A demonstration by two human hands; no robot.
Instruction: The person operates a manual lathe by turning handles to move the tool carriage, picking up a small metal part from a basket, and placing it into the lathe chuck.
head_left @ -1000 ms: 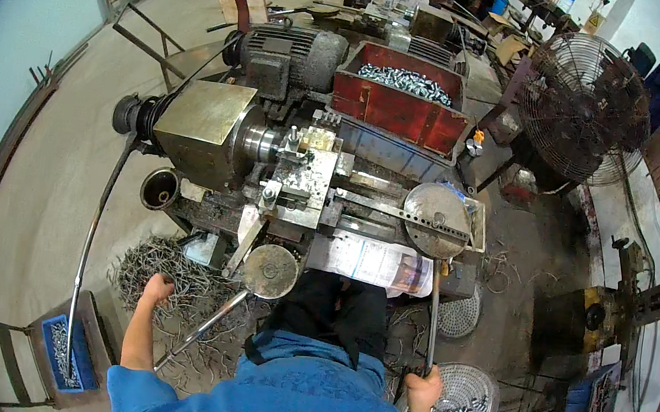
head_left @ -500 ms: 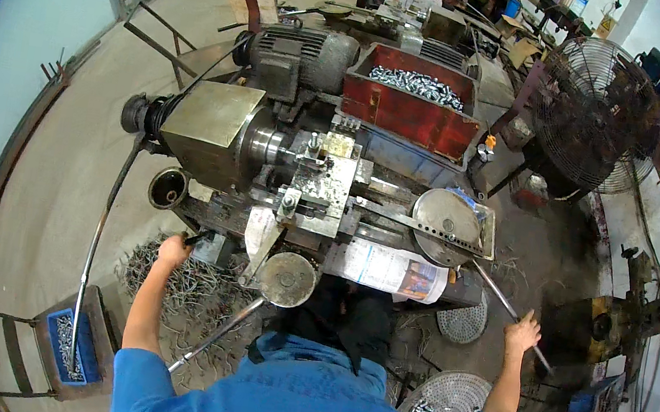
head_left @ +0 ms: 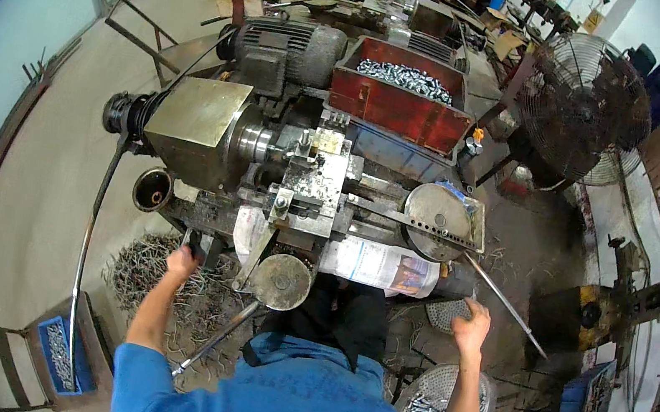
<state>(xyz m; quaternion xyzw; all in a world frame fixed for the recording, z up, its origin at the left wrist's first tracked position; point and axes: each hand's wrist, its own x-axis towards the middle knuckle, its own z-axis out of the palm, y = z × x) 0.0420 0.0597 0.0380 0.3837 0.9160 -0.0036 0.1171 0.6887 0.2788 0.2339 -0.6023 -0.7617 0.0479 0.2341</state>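
In front of me stands a greasy metal lathe (head_left: 199, 116) with a shiny spindle nose (head_left: 252, 145) and a tool carriage (head_left: 312, 182). My left hand (head_left: 180, 263) is closed around a small dark lever handle (head_left: 189, 238) at the bench's front left. My right hand (head_left: 471, 327) is raised, empty, fingers loosely apart, in front of the newspaper end. To its right a long steel rod (head_left: 502, 299) slants out from a round disc (head_left: 439, 213) on the slide. A second round disc (head_left: 283, 282) with its own bar (head_left: 219, 338) sits near my lap.
Behind the carriage, a red box (head_left: 395, 105) holds many small metal parts. A motor (head_left: 288, 57) stands back left, a large fan (head_left: 585, 99) back right. Curly metal shavings (head_left: 143, 273) heap on the floor left. A perforated basket (head_left: 473, 386) with metal parts is low right.
My right hand has let go of the long steel rod and moved left, toward the bench. My left hand stays at the lever handle, which looks more upright. The view has shifted slightly.
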